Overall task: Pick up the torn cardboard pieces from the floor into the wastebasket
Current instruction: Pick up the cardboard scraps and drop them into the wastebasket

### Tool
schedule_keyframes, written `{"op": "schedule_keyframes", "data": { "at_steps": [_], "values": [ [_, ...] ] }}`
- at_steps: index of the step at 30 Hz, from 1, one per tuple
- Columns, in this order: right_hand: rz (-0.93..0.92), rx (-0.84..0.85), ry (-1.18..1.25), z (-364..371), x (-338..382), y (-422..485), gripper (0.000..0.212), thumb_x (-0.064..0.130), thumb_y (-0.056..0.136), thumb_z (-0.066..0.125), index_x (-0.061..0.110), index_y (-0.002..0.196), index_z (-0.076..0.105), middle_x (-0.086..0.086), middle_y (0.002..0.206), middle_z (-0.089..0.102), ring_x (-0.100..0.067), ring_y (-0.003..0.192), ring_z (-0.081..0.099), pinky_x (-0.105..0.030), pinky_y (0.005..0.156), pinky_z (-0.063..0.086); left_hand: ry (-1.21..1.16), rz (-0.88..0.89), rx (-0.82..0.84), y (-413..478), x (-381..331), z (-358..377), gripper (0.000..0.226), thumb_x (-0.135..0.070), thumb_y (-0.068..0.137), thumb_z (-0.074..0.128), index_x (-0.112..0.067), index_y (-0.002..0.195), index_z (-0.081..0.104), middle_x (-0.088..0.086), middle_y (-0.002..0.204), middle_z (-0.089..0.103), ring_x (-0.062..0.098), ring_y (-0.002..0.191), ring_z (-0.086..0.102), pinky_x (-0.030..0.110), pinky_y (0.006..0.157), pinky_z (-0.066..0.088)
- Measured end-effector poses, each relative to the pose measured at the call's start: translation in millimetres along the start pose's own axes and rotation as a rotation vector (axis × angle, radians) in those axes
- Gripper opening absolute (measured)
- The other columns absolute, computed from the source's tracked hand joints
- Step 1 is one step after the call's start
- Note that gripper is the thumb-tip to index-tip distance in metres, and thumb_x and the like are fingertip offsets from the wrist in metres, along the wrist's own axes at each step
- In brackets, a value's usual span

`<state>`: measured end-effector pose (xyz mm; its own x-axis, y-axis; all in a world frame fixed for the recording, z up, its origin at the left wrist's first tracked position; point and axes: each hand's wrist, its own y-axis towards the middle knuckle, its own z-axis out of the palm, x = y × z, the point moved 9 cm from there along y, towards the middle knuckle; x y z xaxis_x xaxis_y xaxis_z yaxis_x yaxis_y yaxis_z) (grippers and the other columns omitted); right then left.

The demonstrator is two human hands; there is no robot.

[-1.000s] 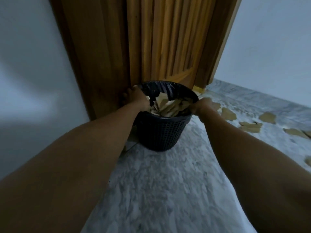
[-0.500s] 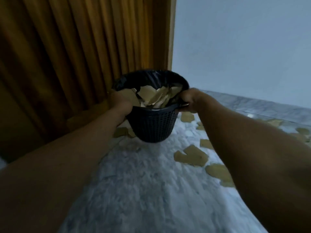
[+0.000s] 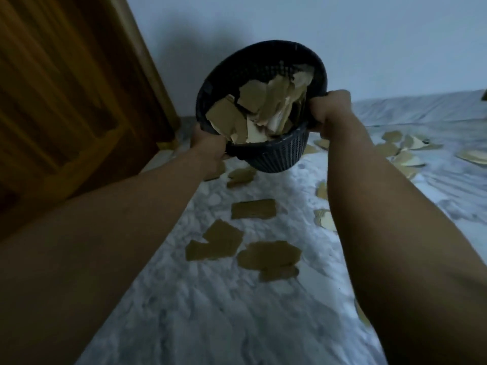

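A black mesh wastebasket point(image 3: 274, 156) hangs above the floor, tilted with its mouth toward me, and holds several torn brown cardboard pieces point(image 3: 253, 111). My left hand point(image 3: 208, 146) grips its near-left rim and my right hand point(image 3: 329, 106) grips its right rim. Below it, several torn cardboard pieces lie on the pale marble floor: a rectangular piece point(image 3: 253, 209), a notched piece point(image 3: 214, 245) and a larger piece point(image 3: 268, 255). More scraps point(image 3: 403, 154) lie to the right, some partly hidden by my right forearm.
A brown wooden door point(image 3: 66, 101) fills the left side, its frame meeting a pale wall point(image 3: 369, 35) behind the basket. The marble floor point(image 3: 210, 325) stretches toward me between my forearms.
Both hands have lifted the wastebasket off the floor by the door and carried it right, tilting it toward me. More cardboard scraps on the floor have come into view below it.
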<state>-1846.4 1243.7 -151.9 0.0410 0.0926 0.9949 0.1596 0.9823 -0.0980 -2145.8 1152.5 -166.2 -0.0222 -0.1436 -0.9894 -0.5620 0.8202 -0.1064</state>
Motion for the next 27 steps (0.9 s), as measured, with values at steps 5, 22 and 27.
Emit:
{"op": "schedule_keyframes", "data": {
  "at_steps": [5, 22, 27],
  "values": [
    [0.108, -0.073, -0.015, -23, -38, 4, 0.022, -0.009, 0.082, 0.056, -0.008, 0.103, 0.062, -0.019, 0.093, 0.065, -0.034, 0.074, 0.069, -0.047, 0.052, 0.06, 0.086, 0.055, 0.123, 42, 19, 50, 0.027, 0.006, 0.089, 0.059, -0.02, 0.098, 0.059, 0.004, 0.099, 0.06, 0.027, 0.089, 0.062, 0.044, 0.066, 0.062],
    [0.093, -0.26, -0.107, -1, -104, -28, 0.03, 0.032, 0.099, 0.055, 0.002, 0.092, 0.057, -0.016, 0.082, 0.061, -0.029, 0.071, 0.065, -0.043, 0.073, 0.059, 0.392, 0.201, 0.106, 99, 71, 33, 0.036, -0.035, 0.096, 0.05, -0.015, 0.125, 0.052, 0.012, 0.121, 0.056, 0.031, 0.102, 0.057, 0.046, 0.088, 0.051],
    [0.283, 0.359, -1.013, 74, -240, -97, 0.059, 0.028, 0.083, 0.077, 0.01, 0.135, 0.056, -0.016, 0.125, 0.062, -0.029, 0.108, 0.063, -0.039, 0.094, 0.051, 1.271, 0.34, 1.087, 35, 209, 17, 0.068, -0.06, 0.085, 0.056, -0.031, 0.144, 0.039, 0.004, 0.141, 0.043, 0.031, 0.128, 0.042, 0.049, 0.106, 0.034]
  ]
}}
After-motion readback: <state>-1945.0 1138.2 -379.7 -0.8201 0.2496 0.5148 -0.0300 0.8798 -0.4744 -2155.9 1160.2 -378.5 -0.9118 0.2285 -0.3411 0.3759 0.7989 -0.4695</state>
